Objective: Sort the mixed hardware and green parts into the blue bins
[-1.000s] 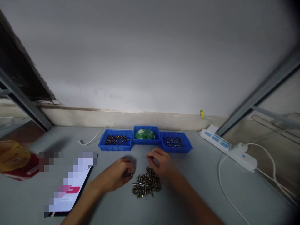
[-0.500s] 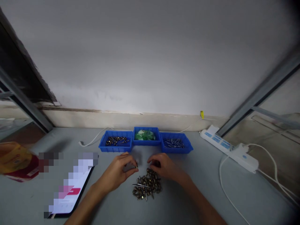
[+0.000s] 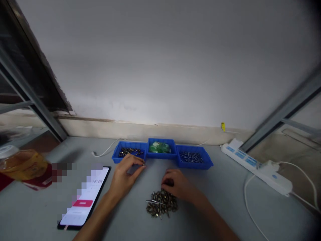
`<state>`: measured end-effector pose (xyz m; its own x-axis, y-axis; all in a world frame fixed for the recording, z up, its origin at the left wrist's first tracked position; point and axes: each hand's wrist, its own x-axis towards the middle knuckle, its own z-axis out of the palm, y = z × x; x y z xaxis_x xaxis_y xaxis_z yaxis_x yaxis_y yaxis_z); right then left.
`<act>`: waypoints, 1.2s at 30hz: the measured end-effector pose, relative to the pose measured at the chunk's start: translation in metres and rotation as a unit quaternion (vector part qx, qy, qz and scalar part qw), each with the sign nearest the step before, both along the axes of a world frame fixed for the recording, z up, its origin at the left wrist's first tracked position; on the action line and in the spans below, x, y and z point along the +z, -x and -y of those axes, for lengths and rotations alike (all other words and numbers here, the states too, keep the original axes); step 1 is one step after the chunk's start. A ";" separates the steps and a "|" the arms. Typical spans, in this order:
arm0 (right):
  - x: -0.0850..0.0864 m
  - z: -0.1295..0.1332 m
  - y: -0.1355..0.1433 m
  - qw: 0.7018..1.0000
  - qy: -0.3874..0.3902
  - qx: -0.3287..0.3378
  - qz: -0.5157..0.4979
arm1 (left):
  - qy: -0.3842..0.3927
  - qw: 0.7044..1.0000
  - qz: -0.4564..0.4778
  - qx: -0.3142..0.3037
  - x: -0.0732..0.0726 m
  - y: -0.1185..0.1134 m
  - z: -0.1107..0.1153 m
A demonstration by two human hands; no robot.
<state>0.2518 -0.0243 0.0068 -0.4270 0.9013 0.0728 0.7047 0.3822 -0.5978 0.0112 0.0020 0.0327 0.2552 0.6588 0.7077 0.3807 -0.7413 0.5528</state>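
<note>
My left hand (image 3: 127, 174) pinches a small brass-coloured metal fitting (image 3: 143, 162) between thumb and forefinger, just in front of the left blue tray (image 3: 115, 157). That tray holds similar brass-coloured pieces. My right hand (image 3: 177, 183) is closed at the back edge of a pile of small metal fittings (image 3: 164, 204); its fingertips are bent inward, and whatever they hold is hidden. A few silver pins lie on top of the pile. The right blue tray (image 3: 198, 165) contains several silver pins. Green plastic-wrapped stuff (image 3: 159, 147) fills the middle blue tray (image 3: 162, 156).
On the left lie a phone (image 3: 86, 197) with a lit screen and a bottle (image 3: 27, 165) with a white cap. A white power strip (image 3: 258, 170) with cables runs along the right. The wall (image 3: 160, 83) rises behind the trays, between metal frame posts.
My left hand has moved up and left with the fitting, closer to the left tray. My right hand has lowered to the pile's back edge. The whole view has shifted slightly.
</note>
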 end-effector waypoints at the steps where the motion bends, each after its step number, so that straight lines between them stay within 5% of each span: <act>1: 0.000 0.000 0.001 1.000 -0.004 -0.001 0.001 | -0.011 1.000 0.004 0.022 -0.002 0.001 -0.002; 6: -0.005 -0.002 0.003 1.000 -0.016 -0.001 -0.022 | -0.001 0.966 -0.106 0.235 -0.016 0.006 -0.009; 8: -0.006 -0.003 0.003 0.999 -0.022 -0.011 -0.030 | 0.022 0.954 -0.143 0.262 -0.019 0.006 -0.008; 12: -0.003 -0.005 0.000 0.997 -0.045 -0.027 -0.057 | 0.027 0.972 -0.154 0.178 -0.018 0.001 -0.001; 15: 0.001 -0.005 0.000 0.994 -0.047 -0.037 -0.096 | 0.060 0.980 -0.182 0.043 -0.014 -0.005 0.004; 21: 0.001 -0.004 0.001 0.975 -0.069 -0.067 -0.198 | 0.145 0.942 -0.255 -0.163 -0.014 -0.015 0.017; 29: -0.006 -0.003 0.004 0.912 -0.121 -0.127 -0.371 | 0.200 0.920 -0.262 -0.214 -0.016 -0.015 0.020; 36: -0.010 0.001 0.013 0.905 -0.203 -0.122 -0.354 | 0.181 0.927 -0.288 -0.157 -0.019 -0.015 0.017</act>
<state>0.2386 -0.0254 -0.0030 0.0646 0.8004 0.5960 0.2932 0.5557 -0.7780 0.0265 -0.0154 0.0135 0.7410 0.6561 0.1426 0.4869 -0.6713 0.5588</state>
